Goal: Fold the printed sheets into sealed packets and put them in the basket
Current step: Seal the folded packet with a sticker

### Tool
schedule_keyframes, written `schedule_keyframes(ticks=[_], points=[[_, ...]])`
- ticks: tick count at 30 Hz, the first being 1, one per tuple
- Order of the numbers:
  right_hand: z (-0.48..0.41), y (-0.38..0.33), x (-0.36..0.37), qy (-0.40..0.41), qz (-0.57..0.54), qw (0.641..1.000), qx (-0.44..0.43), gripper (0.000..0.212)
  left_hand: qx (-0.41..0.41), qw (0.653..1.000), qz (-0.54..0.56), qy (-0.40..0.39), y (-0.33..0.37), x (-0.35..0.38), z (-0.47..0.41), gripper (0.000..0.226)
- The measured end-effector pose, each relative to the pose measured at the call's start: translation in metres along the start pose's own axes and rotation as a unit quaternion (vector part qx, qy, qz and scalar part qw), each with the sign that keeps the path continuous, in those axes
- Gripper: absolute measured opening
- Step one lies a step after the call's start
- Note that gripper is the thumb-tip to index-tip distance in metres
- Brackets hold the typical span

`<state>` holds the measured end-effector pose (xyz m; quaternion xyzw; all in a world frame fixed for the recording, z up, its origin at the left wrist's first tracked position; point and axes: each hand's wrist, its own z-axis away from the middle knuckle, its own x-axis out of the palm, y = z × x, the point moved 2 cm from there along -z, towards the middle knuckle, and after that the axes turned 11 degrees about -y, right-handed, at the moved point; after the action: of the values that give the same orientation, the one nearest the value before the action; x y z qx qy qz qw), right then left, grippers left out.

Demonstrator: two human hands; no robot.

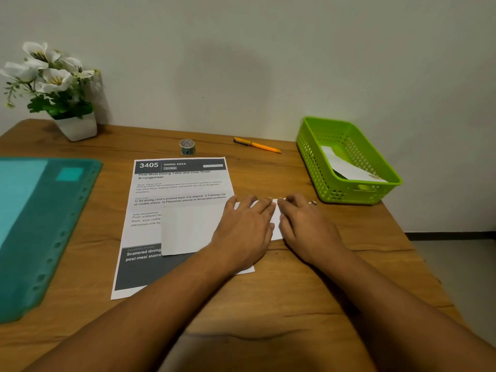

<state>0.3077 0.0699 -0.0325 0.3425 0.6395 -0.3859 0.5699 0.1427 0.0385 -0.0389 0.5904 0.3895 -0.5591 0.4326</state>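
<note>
1. Head view: mid-fold, by the looks of it. Pressing down on a folded white sheet (185,232) with left hand (243,224) and right hand (303,224), fingers straight, gripping nothing. Lying partly over the printed sheet (171,183).
2. Next up, probably: sharpen the crease, seal with the tape roll (187,147) behind the sheets, then drop into the green basket (308,149) on the right, one packet (349,167) in there already.
3. Can't see the crease itself under the hands.

A folded white sheet (185,232) overlaps the printed sheet (177,189); the green basket (308,149) holds one packet (349,167).
</note>
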Motion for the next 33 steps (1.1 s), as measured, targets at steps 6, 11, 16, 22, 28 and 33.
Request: schedule_keyframes(ticks=[6, 11, 16, 22, 28, 33], points=[[0.003, -0.007, -0.001, 0.019, 0.044, 0.999, -0.026, 0.034, 0.003, 1.000, 0.017, -0.003, 0.000, -0.002, 0.002, 0.054], [0.000, -0.009, -0.003, 0.019, 0.040, 0.997, -0.065, 0.035, -0.002, 0.999, 0.029, -0.030, 0.000, -0.002, 0.001, 0.062], [-0.002, -0.015, -0.003, -0.002, 0.049, 0.998, -0.037, 0.042, -0.005, 0.999, 0.022, -0.039, 0.000, -0.002, 0.002, 0.063], [0.008, -0.007, 0.000, 0.008, 0.003, 0.998, -0.055, 0.042, -0.005, 0.999, 0.025, -0.047, -0.001, 0.000, 0.001, 0.064], [-0.001, -0.015, 0.001, -0.011, 0.026, 0.999, -0.016, 0.044, -0.003, 0.999, 0.028, -0.042, -0.001, 0.002, 0.000, 0.064], [0.023, -0.006, 0.001, 0.015, -0.040, 0.998, -0.038, 0.045, 0.003, 0.999, 0.023, -0.032, -0.001, 0.003, 0.000, 0.060]])
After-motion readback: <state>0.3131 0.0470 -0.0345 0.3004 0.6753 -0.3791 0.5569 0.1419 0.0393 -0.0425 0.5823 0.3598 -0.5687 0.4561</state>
